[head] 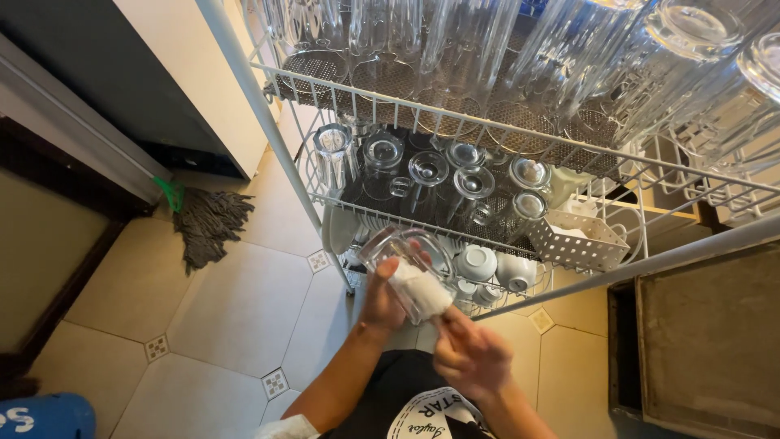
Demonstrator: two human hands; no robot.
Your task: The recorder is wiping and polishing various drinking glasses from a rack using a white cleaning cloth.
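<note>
From the head camera I see my left hand (382, 297) wrapped around a clear glass (404, 264), tilted in front of the white wire rack (268, 130), above the tiled floor (236, 309). My right hand (471, 358) pinches a white cloth (421, 291) stuffed inside it. I judge the wiping mid-way; many glasses already stand upturned on the shelves, and a mop (207, 223) lies nearby.
</note>
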